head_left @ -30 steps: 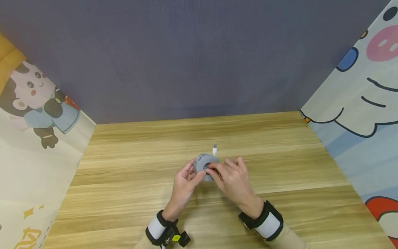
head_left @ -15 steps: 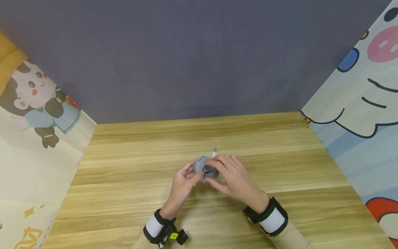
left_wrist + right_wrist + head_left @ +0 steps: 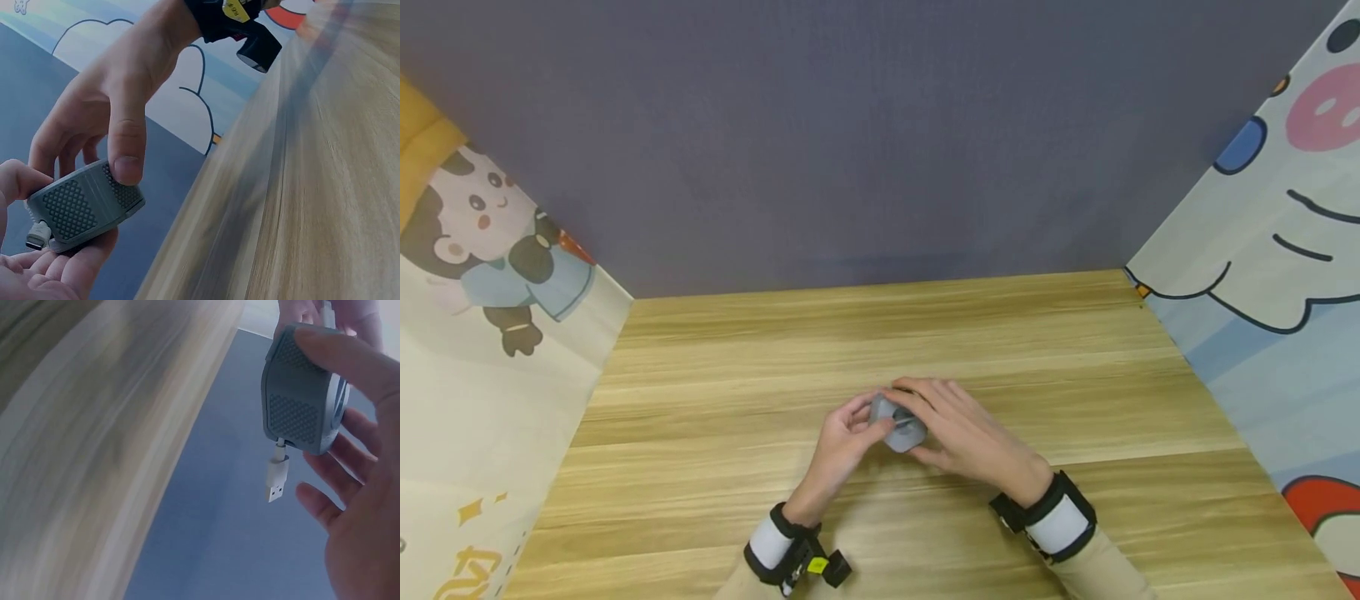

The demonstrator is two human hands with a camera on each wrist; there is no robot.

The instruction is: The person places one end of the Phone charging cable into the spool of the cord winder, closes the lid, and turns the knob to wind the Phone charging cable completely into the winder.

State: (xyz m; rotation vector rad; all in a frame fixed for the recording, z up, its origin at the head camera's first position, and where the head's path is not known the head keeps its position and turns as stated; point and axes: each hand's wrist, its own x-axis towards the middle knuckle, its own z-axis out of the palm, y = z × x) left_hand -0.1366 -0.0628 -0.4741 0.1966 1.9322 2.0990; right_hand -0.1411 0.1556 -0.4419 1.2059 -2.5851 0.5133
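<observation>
A grey cable winder (image 3: 901, 435) with bumpy textured sides is held between both hands over the wooden table. My left hand (image 3: 841, 446) grips its left side, thumb lying across the face near the round centre. My right hand (image 3: 973, 440) holds the opposite side, with the thumb (image 3: 127, 147) on the textured rim in the left wrist view and the fingers around the far side. A white USB-C plug (image 3: 39, 236) pokes out beside the left hand. From the other end hangs a white USB-A plug (image 3: 276, 478), below the winder in the right wrist view.
The wooden table (image 3: 715, 375) lies below the hands. A dark grey panel (image 3: 880, 142) stands along its back edge, with cartoon-printed panels at the left (image 3: 445, 400) and right (image 3: 1262, 367). Each wrist wears a black and white strap with a small camera.
The right hand has pulled its fingers out of the winder's centre and spread over its right side. The winder has tilted and shifted slightly toward the person; the USB-A plug is now hidden in the head view.
</observation>
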